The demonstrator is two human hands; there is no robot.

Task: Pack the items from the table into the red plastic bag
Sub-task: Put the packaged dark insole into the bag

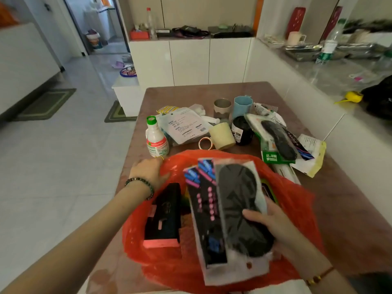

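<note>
Step in hand: loading. The left hand [148, 172] grips the far-left rim of the thin red plastic bag [297, 200], which lies open at the near end of the brown table [191, 92]. The right hand [273, 225] holds a flat white pack of black insoles [233, 209] by its right edge over the bag mouth. The next move likely calls for lowering it beside the black rectangular box with a pink base [165, 215] already inside, then fetching items such as the white green-capped bottle [156, 139].

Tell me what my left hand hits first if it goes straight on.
Likely the tape roll, beyond the red bag rim the left hand grips; the bottle stands just left of that line.
</note>
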